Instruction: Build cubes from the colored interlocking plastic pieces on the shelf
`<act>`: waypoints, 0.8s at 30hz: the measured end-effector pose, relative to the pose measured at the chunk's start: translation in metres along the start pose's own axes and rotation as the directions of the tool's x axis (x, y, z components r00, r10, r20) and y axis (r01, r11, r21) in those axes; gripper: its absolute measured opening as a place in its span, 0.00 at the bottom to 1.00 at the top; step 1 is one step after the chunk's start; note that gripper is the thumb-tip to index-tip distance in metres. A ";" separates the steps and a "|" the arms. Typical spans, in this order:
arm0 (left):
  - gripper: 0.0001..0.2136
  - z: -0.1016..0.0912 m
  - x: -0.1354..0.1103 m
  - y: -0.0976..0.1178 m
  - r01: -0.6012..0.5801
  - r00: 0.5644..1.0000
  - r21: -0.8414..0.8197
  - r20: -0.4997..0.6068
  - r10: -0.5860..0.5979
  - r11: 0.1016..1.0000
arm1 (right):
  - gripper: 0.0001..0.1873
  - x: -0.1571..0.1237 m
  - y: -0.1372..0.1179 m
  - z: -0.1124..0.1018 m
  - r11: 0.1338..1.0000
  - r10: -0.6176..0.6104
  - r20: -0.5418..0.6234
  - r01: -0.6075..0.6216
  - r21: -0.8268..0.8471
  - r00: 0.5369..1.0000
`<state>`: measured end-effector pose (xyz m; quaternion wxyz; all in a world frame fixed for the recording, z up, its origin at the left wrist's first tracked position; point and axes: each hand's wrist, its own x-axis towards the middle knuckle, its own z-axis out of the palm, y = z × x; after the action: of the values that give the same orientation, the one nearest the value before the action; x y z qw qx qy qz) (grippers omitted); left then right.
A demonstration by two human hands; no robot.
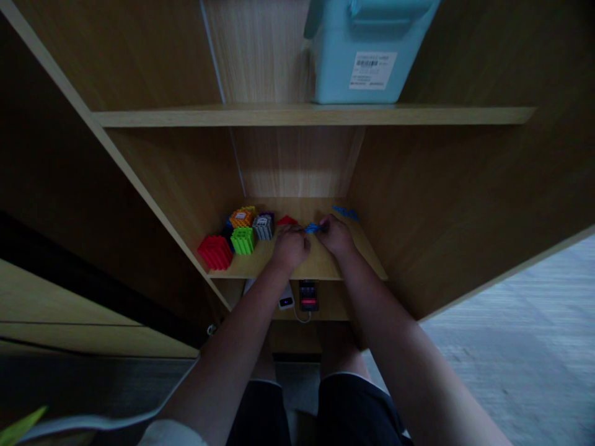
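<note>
On the middle shelf, a small blue plastic piece (312,228) is held between both hands; its exact kind is too small to make out. My left hand (292,244) is closed, its fingertips at the piece's left end. From the other side my right hand (335,235) pinches the right end. More blue pieces (345,213) lie behind my right hand, near the side wall. A flat red piece (287,220) lies just beyond my left hand. To the left stand ridged block stacks: red (215,252), green (242,240), grey (264,227) and orange (242,217).
A light blue bin (362,74) with a label stands on the upper shelf (307,116). Below the hands, a phone (308,295) and a white device (286,298) with a cable rest on the lower shelf. The cabinet's wooden side panels (446,186) close in both sides.
</note>
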<state>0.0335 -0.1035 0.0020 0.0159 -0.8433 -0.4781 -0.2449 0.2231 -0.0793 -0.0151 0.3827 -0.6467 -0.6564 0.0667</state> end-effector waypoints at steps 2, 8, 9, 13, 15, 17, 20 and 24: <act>0.11 0.002 0.001 -0.001 0.008 1.000 0.012 -0.007 -0.008 1.000 | 0.10 0.000 -0.001 -0.001 1.000 -0.005 0.014 0.005 0.016 1.000; 0.11 0.005 0.002 -0.003 0.016 1.000 0.030 -0.018 -0.016 0.999 | 0.14 0.001 0.000 -0.003 0.997 0.010 0.049 -0.014 0.079 0.999; 0.11 0.005 0.002 -0.003 0.018 1.000 0.033 -0.018 -0.017 0.999 | 0.15 0.001 0.001 -0.003 0.997 0.019 0.044 -0.022 0.080 0.999; 0.11 0.005 0.001 -0.003 0.029 1.000 0.044 -0.009 -0.029 0.999 | 0.18 0.001 0.003 -0.002 0.997 0.064 0.013 -0.065 0.039 0.998; 0.11 0.004 0.002 -0.002 0.039 0.999 0.034 -0.005 -0.039 0.999 | 0.18 0.001 0.003 -0.002 0.996 0.084 0.016 -0.084 0.006 0.996; 0.11 0.004 0.002 -0.001 0.047 0.999 0.026 -0.005 -0.047 0.999 | 0.18 0.001 0.002 -0.003 0.995 0.096 0.020 -0.096 -0.019 0.995; 0.12 0.002 0.002 0.001 0.035 0.999 0.041 -0.001 -0.035 0.999 | 0.18 0.001 0.001 -0.003 0.994 0.105 0.028 -0.104 -0.036 0.994; 0.12 0.000 0.002 0.001 0.031 0.999 0.052 0.008 -0.031 0.998 | 0.17 0.001 0.001 -0.003 0.995 0.093 0.031 -0.091 -0.043 0.995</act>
<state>0.0354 -0.1026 0.0033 0.0319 -0.8362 -0.4974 -0.2288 0.2260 -0.0799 -0.0131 0.3549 -0.6830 -0.6333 0.0810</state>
